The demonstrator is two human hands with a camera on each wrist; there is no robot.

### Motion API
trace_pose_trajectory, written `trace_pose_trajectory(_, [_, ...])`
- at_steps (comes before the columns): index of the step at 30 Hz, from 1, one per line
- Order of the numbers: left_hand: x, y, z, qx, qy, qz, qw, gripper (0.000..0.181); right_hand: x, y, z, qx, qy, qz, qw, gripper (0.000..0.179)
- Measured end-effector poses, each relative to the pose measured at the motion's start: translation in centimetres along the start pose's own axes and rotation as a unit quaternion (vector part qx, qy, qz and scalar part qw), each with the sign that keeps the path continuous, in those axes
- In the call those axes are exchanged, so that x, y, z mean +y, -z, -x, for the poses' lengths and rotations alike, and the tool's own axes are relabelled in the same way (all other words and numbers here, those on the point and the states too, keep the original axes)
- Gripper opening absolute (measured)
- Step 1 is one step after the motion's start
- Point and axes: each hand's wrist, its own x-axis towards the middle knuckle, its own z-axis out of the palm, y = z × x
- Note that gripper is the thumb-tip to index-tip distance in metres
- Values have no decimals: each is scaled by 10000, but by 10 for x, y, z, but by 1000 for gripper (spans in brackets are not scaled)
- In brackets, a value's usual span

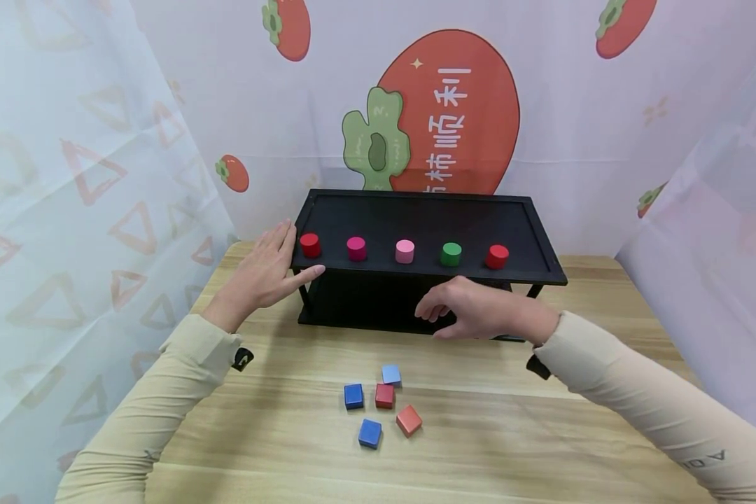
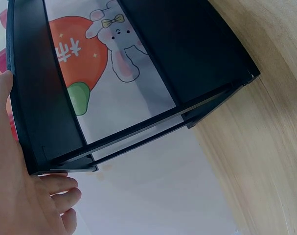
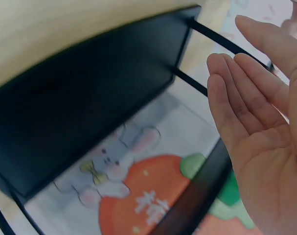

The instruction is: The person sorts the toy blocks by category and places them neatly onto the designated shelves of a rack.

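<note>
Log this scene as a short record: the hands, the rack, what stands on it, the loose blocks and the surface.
left hand: touching the left front corner of the rack
right hand: before the rack's front, holding nothing
black rack: upright, two tiers
rack top, left to right: red cylinder, magenta cylinder, pink cylinder, green cylinder, second red cylinder
loose blocks: light blue block, two blue blocks, two reddish blocks
surface: wooden table

My right hand [image 3: 265, 117] shows its palm near the black rack [image 3: 89, 93], thumb [image 3: 270, 38] apart from fingers [image 3: 243, 95]. A printed rabbit [image 3: 111, 160] and orange fruit [image 3: 131, 196] decorate the pale cloth [image 3: 180, 122].
</note>
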Motion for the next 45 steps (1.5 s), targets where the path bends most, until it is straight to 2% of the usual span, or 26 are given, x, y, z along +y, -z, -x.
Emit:
trace_pose_trajectory(13, [3, -1, -1, 49, -62, 6, 10000, 111, 22, -71, -13, 146, -209, -929, 9953, 39])
trace_pose_trajectory(17, [2, -2, -1, 91, -55, 55, 9999, 110, 26, -94, -15, 293, -393, -1313, 9901, 40])
trace_pose_trajectory(22, [2, -2, -1, 119, -54, 123, 9998, 109, 31, -116, -17, 495, -730, -1840, 9790, 42])
trace_pose_trajectory(27, [1, -2, 0, 118, -17, 94, 9999, 109, 37, -129, -18, 659, -878, -2053, 9725, 40])
trace_pose_trajectory(32, [2, -1, 0, 142, -11, 78, 9999, 109, 38, -138, -19, 641, -863, -2145, 9708, 38])
trace_pose_trajectory(45, [1, -3, -1, 127, 9, 42, 9999, 110, 39, -151, -24, 702, -826, -2024, 9733, 31])
